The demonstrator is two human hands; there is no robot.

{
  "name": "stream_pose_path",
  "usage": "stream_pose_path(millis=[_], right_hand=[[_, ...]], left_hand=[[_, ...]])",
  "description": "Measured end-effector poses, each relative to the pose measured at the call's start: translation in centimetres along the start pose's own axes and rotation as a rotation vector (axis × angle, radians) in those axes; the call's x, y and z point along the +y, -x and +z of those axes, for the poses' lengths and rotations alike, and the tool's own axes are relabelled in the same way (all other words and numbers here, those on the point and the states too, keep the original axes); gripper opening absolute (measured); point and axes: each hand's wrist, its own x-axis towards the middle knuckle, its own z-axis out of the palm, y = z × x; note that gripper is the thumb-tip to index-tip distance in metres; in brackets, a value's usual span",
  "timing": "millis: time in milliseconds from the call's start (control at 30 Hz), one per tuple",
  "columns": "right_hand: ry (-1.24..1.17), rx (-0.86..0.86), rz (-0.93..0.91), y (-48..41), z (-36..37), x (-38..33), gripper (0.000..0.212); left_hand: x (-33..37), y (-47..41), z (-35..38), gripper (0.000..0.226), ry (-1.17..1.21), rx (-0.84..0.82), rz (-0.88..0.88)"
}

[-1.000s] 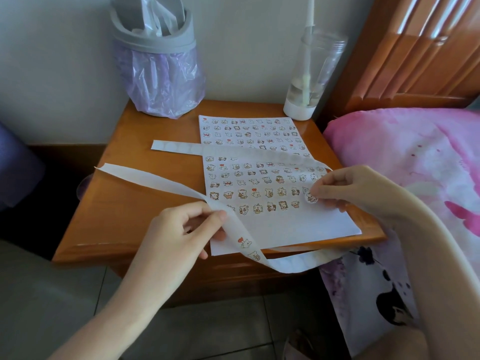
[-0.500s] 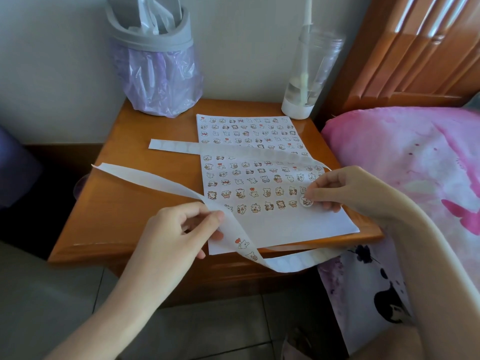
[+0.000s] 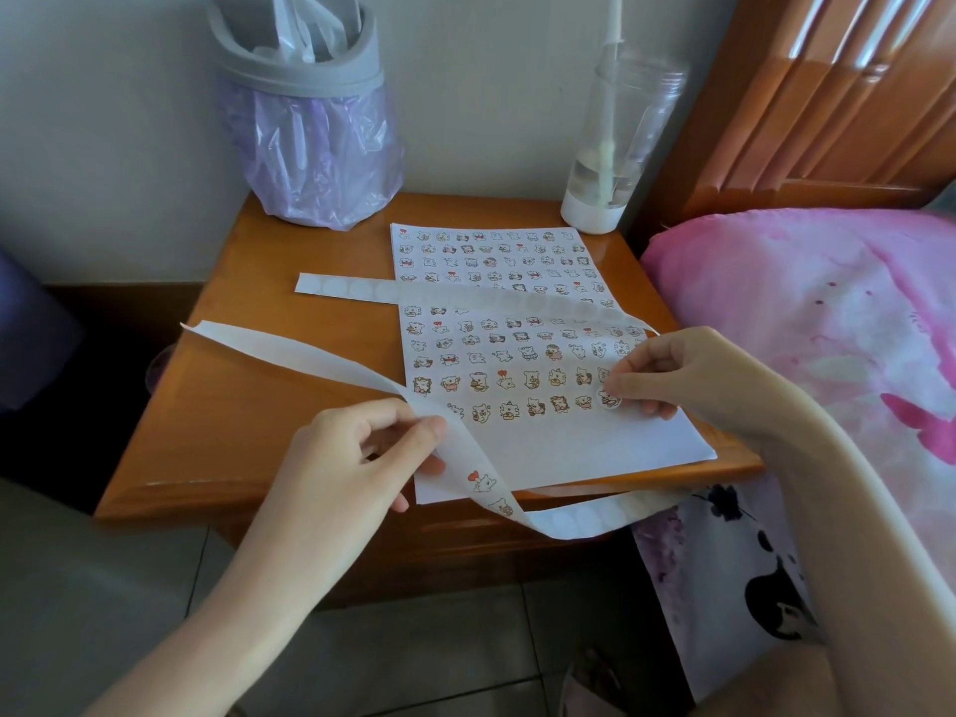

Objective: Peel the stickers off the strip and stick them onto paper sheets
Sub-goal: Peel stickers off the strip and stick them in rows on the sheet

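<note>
Over the last second the right hand (image 3: 693,375) has carried the round sticker (image 3: 609,399) a little down and to the left. It now sits at the right end of the nearest row on the paper sheet (image 3: 569,447), just beside that row's last sticker. Whether it is fully pressed flat or only touching cannot be told. This one looks all but placed, needing only a firm rub before the hand lets go. The right hand's fingers (image 3: 639,377) are pressed together, thumb and forefinger pinching the sticker's right edge, the other fingers curled beneath and resting on the sheet, the wrist reaching in from the bed side. The left hand (image 3: 357,458) has barely moved: it hovers over the near edge of the wooden worktop (image 3: 258,406), thumb and forefinger tips (image 3: 421,425) pinching the sticker strip (image 3: 320,359), which rises to the far left and droops past the near edge. Two unpeeled stickers (image 3: 483,481) show on the strip just right of that pinch, so the next peel is close to hand. The spent end (image 3: 341,288), marked with empty circles, lies across the sheet farther back. The sheet is mostly filled, with bare paper left only along its near edge.
</note>
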Motion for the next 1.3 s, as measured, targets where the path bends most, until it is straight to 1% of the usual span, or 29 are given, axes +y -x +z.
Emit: stream_pose_path(millis=[233, 400, 567, 767, 833, 900, 1000, 1067, 1100, 1200, 1233, 1300], right_hand=[[-0.001, 0.011, -0.038, 0.0, 0.2, 0.1, 0.007], [0.014, 0.025, -0.068, -0.1, 0.4, 0.4, 0.005], [0.036, 0.054, -0.082, -0.4, 0.6, 0.7, 0.012], [0.098, 0.097, -0.103, -0.7, 0.8, 1.3, 0.019], [0.108, 0.100, -0.105, -0.9, 0.7, 1.3, 0.025], [0.117, 0.090, -0.106, -1.0, 0.6, 1.4, 0.028], [0.144, 0.089, -0.133, -0.9, 0.5, 1.7, 0.019], [0.144, 0.059, -0.142, -0.8, 0.3, 1.7, 0.016], [0.136, 0.032, -0.135, -0.7, 0.2, 1.7, 0.017], [0.125, -0.016, -0.093, -0.8, 0.1, 1.4, 0.032], [0.135, -0.019, -0.088, -0.8, 0.0, 1.4, 0.033], [0.131, -0.021, -0.096, -0.8, 0.0, 1.6, 0.029]], left_hand=[[0.0, 0.0, 0.0, 0.014, -0.011, -0.004, 0.010], [0.0, -0.1, 0.0, 0.012, -0.018, -0.001, 0.010], [0.1, 0.0, 0.0, 0.012, -0.031, 0.003, 0.009], [0.1, 0.0, 0.0, 0.018, -0.044, 0.002, 0.005], [0.1, 0.0, -0.1, 0.018, -0.047, 0.005, 0.005], [0.0, 0.1, -0.1, 0.018, -0.053, 0.002, 0.008], [0.0, 0.1, -0.1, 0.017, -0.060, 0.005, 0.010], [0.0, 0.1, -0.1, 0.017, -0.062, 0.003, 0.010], [0.0, 0.0, -0.1, 0.017, -0.062, 0.004, 0.011], [0.0, 0.0, -0.1, 0.017, -0.067, 0.006, 0.018], [0.0, 0.0, -0.1, 0.017, -0.068, 0.007, 0.020], [0.0, 0.1, -0.1, 0.017, -0.068, 0.010, 0.024]])
